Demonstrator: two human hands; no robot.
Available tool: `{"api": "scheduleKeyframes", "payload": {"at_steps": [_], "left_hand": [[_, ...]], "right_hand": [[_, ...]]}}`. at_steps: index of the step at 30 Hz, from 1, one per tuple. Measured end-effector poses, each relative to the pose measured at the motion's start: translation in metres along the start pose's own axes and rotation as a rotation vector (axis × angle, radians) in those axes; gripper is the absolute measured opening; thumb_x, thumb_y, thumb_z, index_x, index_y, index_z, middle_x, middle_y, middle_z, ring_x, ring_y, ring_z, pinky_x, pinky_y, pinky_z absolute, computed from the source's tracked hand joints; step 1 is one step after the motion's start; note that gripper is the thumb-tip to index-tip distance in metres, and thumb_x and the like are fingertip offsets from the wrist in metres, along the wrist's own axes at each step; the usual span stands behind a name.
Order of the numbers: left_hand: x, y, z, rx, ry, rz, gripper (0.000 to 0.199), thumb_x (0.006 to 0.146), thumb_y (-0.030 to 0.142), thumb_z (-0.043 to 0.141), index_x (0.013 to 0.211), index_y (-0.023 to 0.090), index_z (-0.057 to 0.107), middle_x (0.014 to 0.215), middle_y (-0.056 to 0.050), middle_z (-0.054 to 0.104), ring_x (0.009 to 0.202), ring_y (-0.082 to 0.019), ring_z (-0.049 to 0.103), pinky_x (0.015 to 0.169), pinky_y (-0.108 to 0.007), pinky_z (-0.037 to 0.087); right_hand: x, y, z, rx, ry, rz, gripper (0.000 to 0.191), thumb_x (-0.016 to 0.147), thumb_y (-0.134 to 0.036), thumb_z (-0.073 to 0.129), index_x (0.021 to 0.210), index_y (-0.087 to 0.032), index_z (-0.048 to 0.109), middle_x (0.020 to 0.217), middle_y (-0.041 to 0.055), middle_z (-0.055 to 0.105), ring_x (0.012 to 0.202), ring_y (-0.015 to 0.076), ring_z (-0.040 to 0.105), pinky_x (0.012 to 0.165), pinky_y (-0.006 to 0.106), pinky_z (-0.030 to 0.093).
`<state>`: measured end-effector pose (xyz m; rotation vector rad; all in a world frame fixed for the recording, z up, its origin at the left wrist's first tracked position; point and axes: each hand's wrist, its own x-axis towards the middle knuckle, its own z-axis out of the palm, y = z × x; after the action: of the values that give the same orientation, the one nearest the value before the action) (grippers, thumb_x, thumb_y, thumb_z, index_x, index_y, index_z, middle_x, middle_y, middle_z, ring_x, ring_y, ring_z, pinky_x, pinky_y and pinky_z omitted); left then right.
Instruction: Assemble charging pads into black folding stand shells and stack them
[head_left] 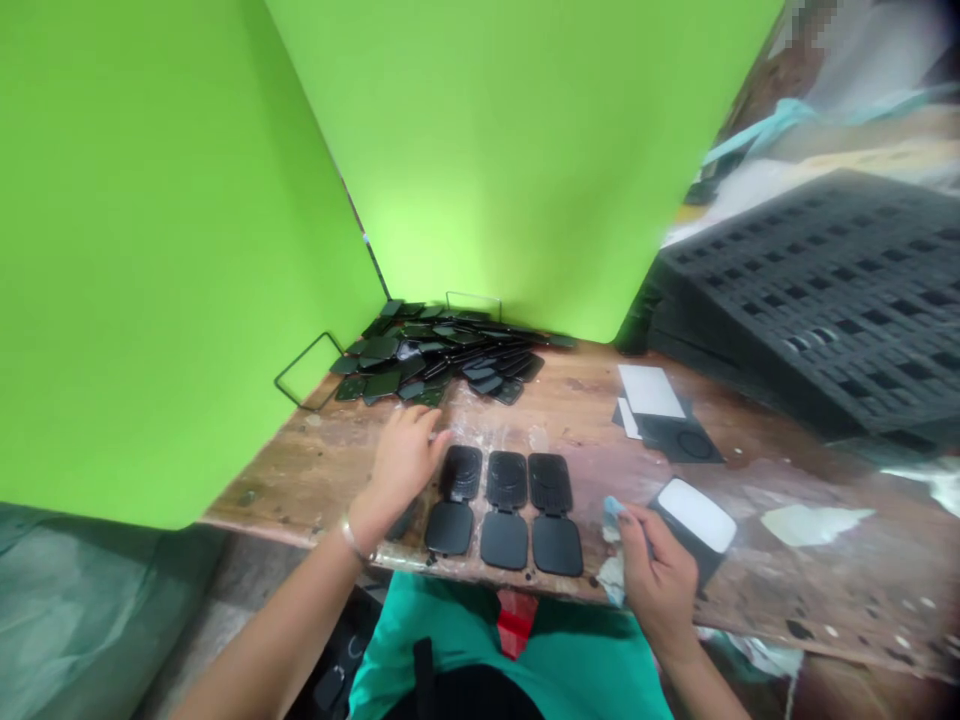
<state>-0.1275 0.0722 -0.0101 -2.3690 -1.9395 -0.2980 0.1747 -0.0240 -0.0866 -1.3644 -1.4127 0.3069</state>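
Observation:
Three black hinged pads lie unfolded side by side near the table's front edge: a left one (450,528), a middle one (505,540) and a right one (557,545). My left hand (407,450) is just beside the left pad's upper half, fingers toward the pile of black pieces (435,355); its fingers are bent and partly apart, and whether they hold anything is unclear. Right of the pads, my right hand (660,570) pinches a small pale-blue cloth or scrap (613,507). Next to that hand is a dark card with a white rounded panel (697,513).
Green panels (480,150) stand behind and left of the wooden table (300,470). A wire frame (309,372) leans at the left panel. White and dark cards (651,391) lie right of centre. A large black slatted crate (817,290) stands at the right.

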Motion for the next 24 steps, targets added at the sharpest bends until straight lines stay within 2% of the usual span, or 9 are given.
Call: {"api": "scheduleKeyframes", "payload": {"at_steps": [5,11,18,24], "left_hand": [[0.057,0.037,0.020,0.004,-0.032,0.102,0.027,0.094,0.030,0.054,0.110,0.017,0.070,0.128,-0.014,0.060,0.117,-0.030,0.050,0.099,-0.041,0.042],[0.097,0.074,0.044,0.038,-0.043,0.178,0.021,0.091,0.028,0.058,0.092,0.015,0.074,0.103,-0.016,0.065,0.103,-0.031,0.054,0.085,-0.042,0.041],[0.121,0.089,0.057,0.133,-0.018,0.149,0.035,0.093,0.036,0.054,0.101,0.006,0.071,0.103,-0.022,0.065,0.102,-0.034,0.051,0.084,-0.043,0.037],[0.118,0.097,0.064,0.129,-0.015,0.171,0.035,0.094,0.036,0.054,0.098,0.005,0.072,0.101,-0.022,0.065,0.101,-0.033,0.052,0.083,-0.042,0.038]], "right_hand": [[0.003,-0.006,0.001,0.041,0.001,0.055,0.026,0.096,-0.033,0.053,0.088,-0.015,0.070,0.075,0.0036,0.069,0.065,0.0146,0.064,0.062,0.020,0.049],[0.007,-0.007,0.007,0.103,-0.019,0.117,0.032,0.097,-0.039,0.050,0.085,-0.017,0.071,0.064,0.0008,0.064,0.056,0.0143,0.061,0.055,0.020,0.048],[0.007,-0.001,0.013,0.143,-0.017,0.115,0.035,0.097,-0.043,0.049,0.083,-0.018,0.069,0.064,0.0012,0.064,0.057,0.0148,0.060,0.055,0.020,0.048],[0.005,0.009,0.015,0.141,-0.061,0.109,0.034,0.097,-0.042,0.050,0.085,-0.018,0.070,0.067,0.0019,0.065,0.059,0.0154,0.062,0.056,0.020,0.048]]}}
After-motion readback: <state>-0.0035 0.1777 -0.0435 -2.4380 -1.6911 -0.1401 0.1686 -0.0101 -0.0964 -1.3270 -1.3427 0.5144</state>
